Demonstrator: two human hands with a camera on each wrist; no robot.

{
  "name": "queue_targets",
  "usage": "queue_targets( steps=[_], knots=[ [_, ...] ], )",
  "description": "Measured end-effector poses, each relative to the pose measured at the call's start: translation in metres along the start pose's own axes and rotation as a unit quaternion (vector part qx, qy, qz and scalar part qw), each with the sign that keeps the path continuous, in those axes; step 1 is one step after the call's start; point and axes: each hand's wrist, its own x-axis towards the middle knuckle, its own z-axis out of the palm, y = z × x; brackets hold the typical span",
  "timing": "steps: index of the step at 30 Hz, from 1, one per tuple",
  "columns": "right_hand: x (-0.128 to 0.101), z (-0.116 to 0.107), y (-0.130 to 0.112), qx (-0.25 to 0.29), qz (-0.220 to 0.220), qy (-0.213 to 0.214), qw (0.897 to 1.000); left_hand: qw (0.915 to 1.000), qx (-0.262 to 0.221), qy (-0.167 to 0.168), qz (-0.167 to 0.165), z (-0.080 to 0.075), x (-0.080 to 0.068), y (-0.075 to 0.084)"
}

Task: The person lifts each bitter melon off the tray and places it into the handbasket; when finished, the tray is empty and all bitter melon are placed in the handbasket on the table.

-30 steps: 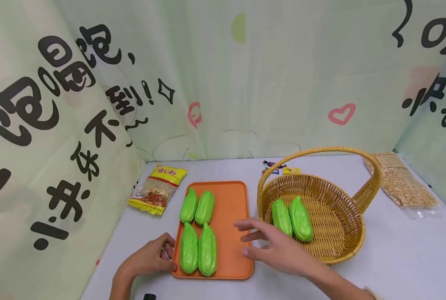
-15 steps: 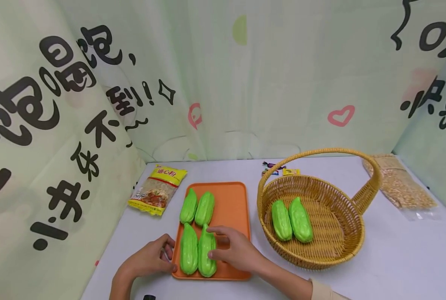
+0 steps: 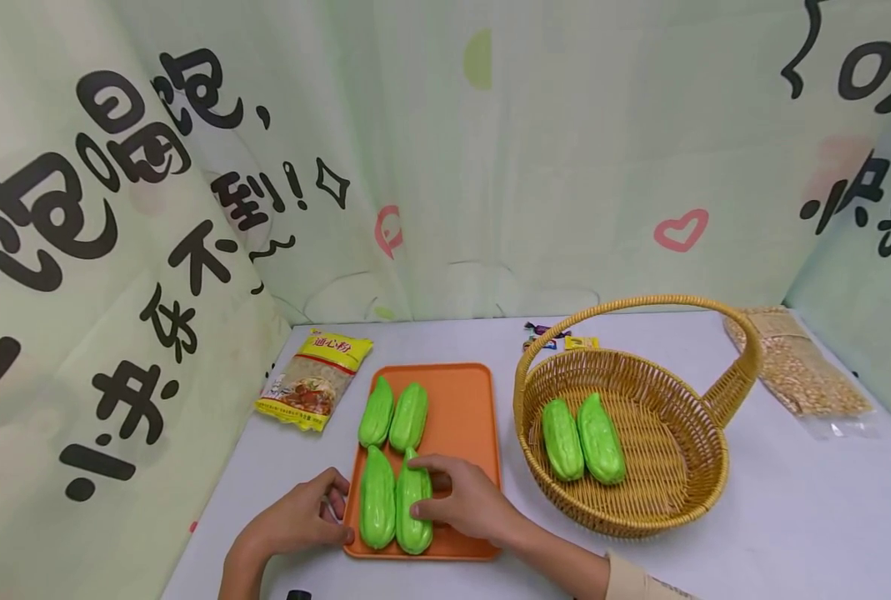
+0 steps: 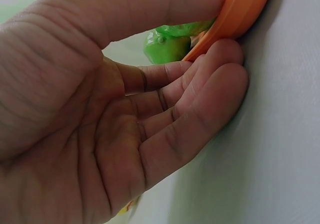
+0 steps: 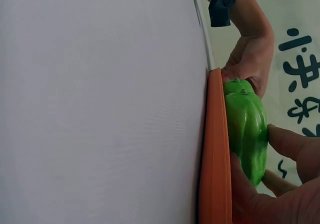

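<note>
Four-sided and orange, the tray (image 3: 460, 400) lies at the middle of the table with several glossy green, ridged gourds on it. My left hand (image 3: 295, 517) grips the tray's left rim, thumb over the edge and fingers below it, as the left wrist view shows. My right hand (image 3: 471, 500) reaches over the tray and holds the front right gourd (image 3: 411, 490) between thumb and fingers. In the right wrist view, this gourd (image 5: 246, 134) still lies at the tray's edge. Another gourd (image 3: 377, 500) lies close on its left. Two gourds (image 3: 601, 442) lie in the wicker basket (image 3: 670, 521).
The basket's tall handle (image 3: 640, 302) arches over it, right of the tray. A yellow-topped food packet (image 3: 313, 379) lies back left. Small wrapped candies (image 3: 582, 342) sit behind the basket, and a clear bag of grains (image 3: 805, 367) lies back right. A curtain (image 3: 535, 183) encloses the table.
From beside the basket, my right hand has moved left over the tray and closed round the front right gourd. My left hand has stayed on the tray rim.
</note>
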Motion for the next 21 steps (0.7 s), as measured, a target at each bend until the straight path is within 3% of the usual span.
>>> queue_targets(
  steps=[6, 10, 13, 21],
  knots=[
    [0.0, -0.001, 0.002, 0.034, 0.008, -0.012, 0.999, 1.0, -0.001, -0.001, -0.004, 0.001, -0.001, 0.001],
    [-0.004, -0.005, -0.001, 0.022, 0.012, -0.013, 1.0, 1.0, -0.003, -0.003, 0.0, 0.001, 0.0, 0.001],
    [-0.009, -0.011, -0.009, 0.02, 0.011, -0.016, 1.0, 1.0, 0.003, 0.0, 0.004, 0.001, 0.0, 0.001],
    [-0.028, -0.038, -0.038, 0.088, 0.01, -0.044, 0.995, 1.0, 0.005, 0.002, 0.003, 0.0, -0.002, 0.002]
  ],
)
